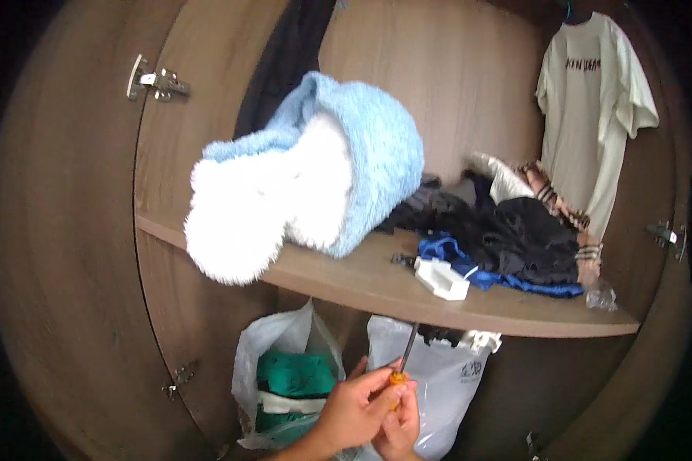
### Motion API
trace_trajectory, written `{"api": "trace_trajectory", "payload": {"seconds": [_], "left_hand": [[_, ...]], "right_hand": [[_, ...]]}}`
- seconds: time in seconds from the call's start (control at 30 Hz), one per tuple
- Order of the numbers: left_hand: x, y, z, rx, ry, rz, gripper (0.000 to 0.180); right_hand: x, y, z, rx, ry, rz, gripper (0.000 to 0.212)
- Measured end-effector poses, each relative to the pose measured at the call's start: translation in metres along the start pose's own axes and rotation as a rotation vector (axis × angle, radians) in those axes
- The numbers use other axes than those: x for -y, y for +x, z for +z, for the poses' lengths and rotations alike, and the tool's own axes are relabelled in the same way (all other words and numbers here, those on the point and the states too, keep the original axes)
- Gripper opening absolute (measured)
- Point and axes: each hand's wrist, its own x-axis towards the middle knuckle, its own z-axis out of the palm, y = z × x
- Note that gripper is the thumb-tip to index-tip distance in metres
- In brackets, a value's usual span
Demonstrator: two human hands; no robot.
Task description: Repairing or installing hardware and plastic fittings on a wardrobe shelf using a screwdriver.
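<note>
Both my hands are closed on a screwdriver with an amber handle and a dark shaft, held below the front edge of the wooden shelf. My left hand pinches near the top of the handle. Lower on the handle, the fingers of my right hand wrap round it. The shaft slants upward and its tip reaches the shelf's underside; whether it sits in a screw cannot be seen. Above, on the shelf, lies a white plastic piece with a small dark metal part beside it.
A fluffy blue and white plush overhangs the shelf edge. Dark crumpled clothes lie to its right, and a pale T-shirt hangs at right. Below stand a clear bag with green contents and a whitish bag. Hinged doors flank the wardrobe.
</note>
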Motion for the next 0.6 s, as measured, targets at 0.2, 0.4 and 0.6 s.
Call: {"api": "trace_trajectory", "payload": {"seconds": [0.2,0.4,0.6], "left_hand": [[-0.005,0.006,0.014,-0.224,-0.055,0.079,0.021],[0.002,0.019,-0.01,0.007,0.046,0.318,0.03],[0.005,0.022,-0.02,0.314,-0.268,0.038,0.029]], "right_hand": [[0.007,0.005,-0.009,0.127,0.205,0.073,0.045],[-0.026,0.041,-0.06,0.681,0.774,0.522,0.047],[-0.009,0.045,-0.016,0.951,1.119,0.675,0.041]]}}
